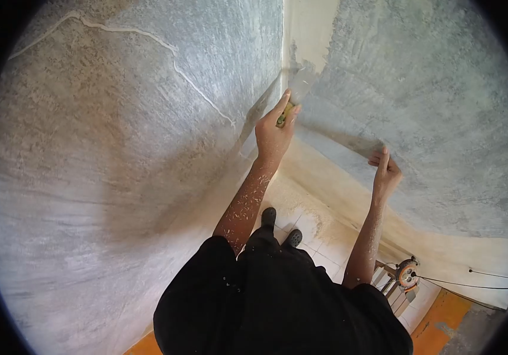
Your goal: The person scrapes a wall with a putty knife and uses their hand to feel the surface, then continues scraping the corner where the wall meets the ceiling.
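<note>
Left hand [273, 133] hides most of scraper handle [283, 116].

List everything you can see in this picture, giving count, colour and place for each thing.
left wall: one, mottled grey, left half
right wall: one, mottled grey, right half
line: one, white, across upper left wall
putty knife: one, grey blade, yellowish handle, at the corner
wide blade: one, grey, against the right wall
floor tiles: several, white, below the corner
cable reel: one, orange and black, lower right
cable: one, black, running right from the reel
shoes: two, dark, on the tiles
clothing: black, bottom centre
left hand: one, gripping the putty knife
right hand: one, holding the wide blade
</note>
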